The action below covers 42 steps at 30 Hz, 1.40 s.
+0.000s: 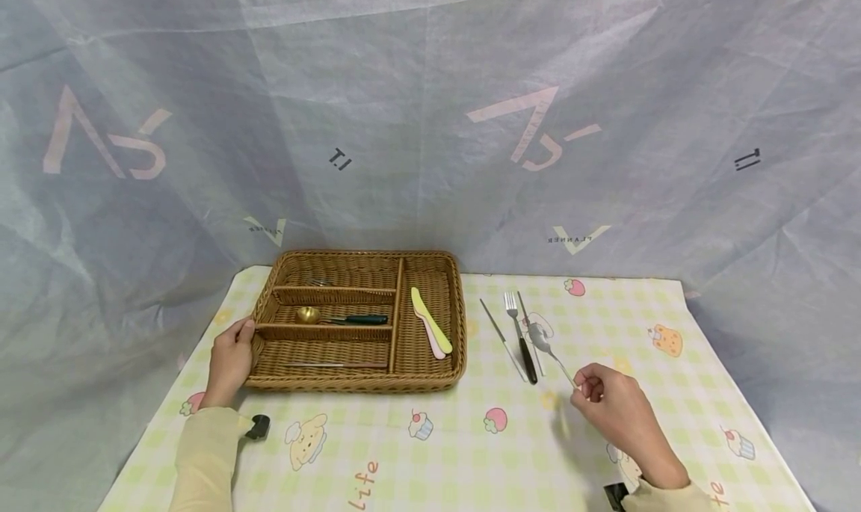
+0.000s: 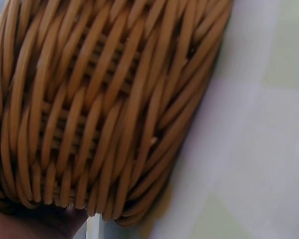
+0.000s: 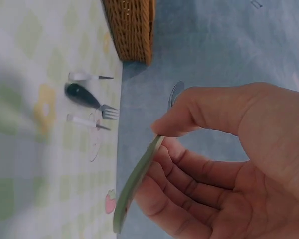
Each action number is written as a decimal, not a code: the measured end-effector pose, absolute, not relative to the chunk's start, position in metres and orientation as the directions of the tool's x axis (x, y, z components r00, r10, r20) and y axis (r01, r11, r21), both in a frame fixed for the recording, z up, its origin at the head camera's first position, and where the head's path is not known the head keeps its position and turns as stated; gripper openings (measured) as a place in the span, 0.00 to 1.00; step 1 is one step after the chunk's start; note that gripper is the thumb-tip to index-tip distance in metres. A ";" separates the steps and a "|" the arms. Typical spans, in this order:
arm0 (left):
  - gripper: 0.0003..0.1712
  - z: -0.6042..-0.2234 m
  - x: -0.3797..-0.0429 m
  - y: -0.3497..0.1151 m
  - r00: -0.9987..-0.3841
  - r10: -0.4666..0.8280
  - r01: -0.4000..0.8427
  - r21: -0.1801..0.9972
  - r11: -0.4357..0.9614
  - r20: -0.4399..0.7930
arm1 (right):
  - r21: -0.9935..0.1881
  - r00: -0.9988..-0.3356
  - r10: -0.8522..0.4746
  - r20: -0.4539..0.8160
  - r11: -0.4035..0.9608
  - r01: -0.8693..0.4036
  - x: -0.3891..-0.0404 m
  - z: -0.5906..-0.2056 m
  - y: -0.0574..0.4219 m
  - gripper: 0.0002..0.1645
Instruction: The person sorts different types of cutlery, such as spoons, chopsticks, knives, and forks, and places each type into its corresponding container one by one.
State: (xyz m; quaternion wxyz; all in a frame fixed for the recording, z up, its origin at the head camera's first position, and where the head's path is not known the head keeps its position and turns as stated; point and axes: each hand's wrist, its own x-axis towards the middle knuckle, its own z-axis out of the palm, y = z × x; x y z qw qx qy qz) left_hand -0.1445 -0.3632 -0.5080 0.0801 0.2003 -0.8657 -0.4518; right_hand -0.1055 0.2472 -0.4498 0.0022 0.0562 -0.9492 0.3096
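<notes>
My left hand (image 1: 231,359) grips the left side of a brown wicker cutlery tray (image 1: 323,383), thumb over the rim. The tray's woven wall (image 2: 99,99) fills much of the left wrist view, and part of the hand (image 2: 35,225) shows under it. Pinched between thumb and fingers of my right hand (image 1: 619,407) is a metal spoon (image 1: 540,338), its bowl pointing away from me and its green handle (image 3: 134,186) crossing the palm side. A fork (image 1: 521,340) with a dark handle lies on the cloth, between two white-ended chopsticks (image 1: 503,340).
Inside the tray, a gold spoon (image 1: 308,315) with a dark green handle, a fork (image 1: 319,281) and thin sticks (image 1: 336,365) occupy separate left compartments. Yellow (image 1: 430,321) and pink (image 1: 430,340) knives lie in the right compartment. A grey curtain (image 1: 430,123) hangs behind the checked tablecloth (image 1: 377,452).
</notes>
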 end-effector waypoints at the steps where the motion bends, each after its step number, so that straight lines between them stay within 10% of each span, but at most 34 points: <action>1: 0.36 -0.508 -0.145 -0.363 -0.907 -0.420 -0.274 0.813 0.514 -0.040 | -0.590 -0.994 -0.105 0.039 0.800 -0.108 -0.105 -0.449 0.246 0.04; 42: 0.36 -0.509 -0.144 -0.365 -0.906 -0.421 -0.265 0.822 0.505 -0.033 | -0.573 -0.898 -0.369 0.241 0.693 -0.438 -0.155 -0.402 0.164 0.11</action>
